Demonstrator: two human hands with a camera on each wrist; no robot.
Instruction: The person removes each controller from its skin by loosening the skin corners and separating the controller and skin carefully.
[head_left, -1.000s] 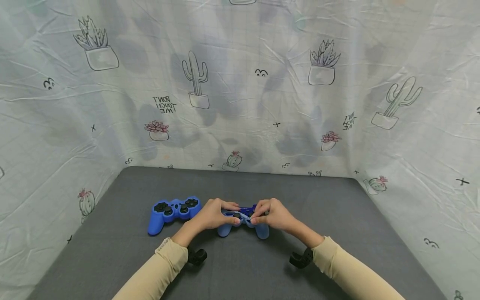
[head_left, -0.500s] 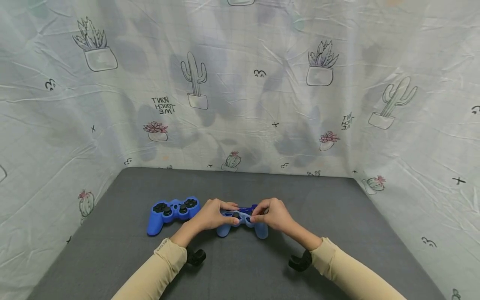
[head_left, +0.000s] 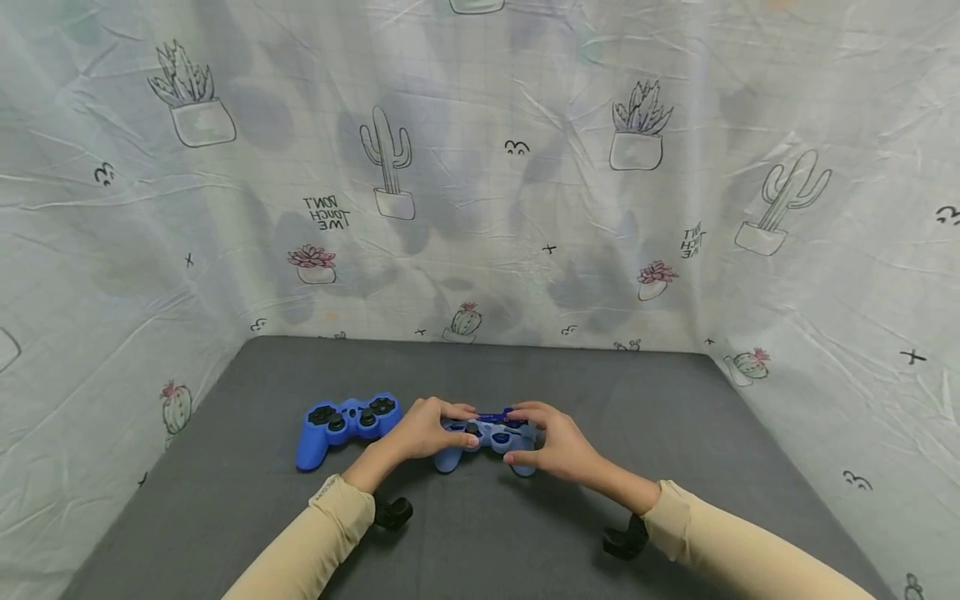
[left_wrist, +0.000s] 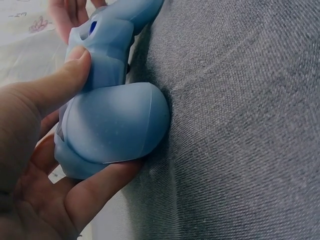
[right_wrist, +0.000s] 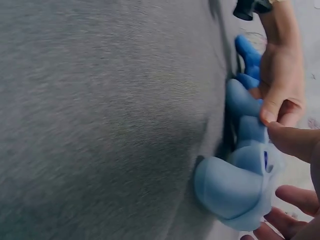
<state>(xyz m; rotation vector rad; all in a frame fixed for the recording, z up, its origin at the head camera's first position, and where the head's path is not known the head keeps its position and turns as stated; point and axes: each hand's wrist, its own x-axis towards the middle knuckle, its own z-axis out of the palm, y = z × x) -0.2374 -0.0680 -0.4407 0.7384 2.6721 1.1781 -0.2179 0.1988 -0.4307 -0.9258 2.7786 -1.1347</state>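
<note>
In the head view, a dark blue game controller [head_left: 491, 417] lies on the table, partly covered by a light blue silicone sleeve [head_left: 447, 460]. My left hand [head_left: 420, 429] holds its left end, thumb on the near face and fingers round the far side; the left wrist view shows the sleeve's rounded grip [left_wrist: 117, 125] between them. My right hand [head_left: 558, 442] is spread about the right end, thumb and fingers well apart. From the right wrist view, I cannot tell whether the right thumb [right_wrist: 295, 141] touches the sleeve.
A second game controller [head_left: 311, 450], in a brighter blue sleeve, lies just left of my left hand. Grey cloth covers the table [head_left: 480, 542]. A white curtain [head_left: 480, 183] printed with cacti stands round its back and sides.
My right hand has let go of the sleeve's edge near the middle, spread its fingers and shifted right. The sleeve now lies flatter over the controller's face. The left hand keeps its hold.
</note>
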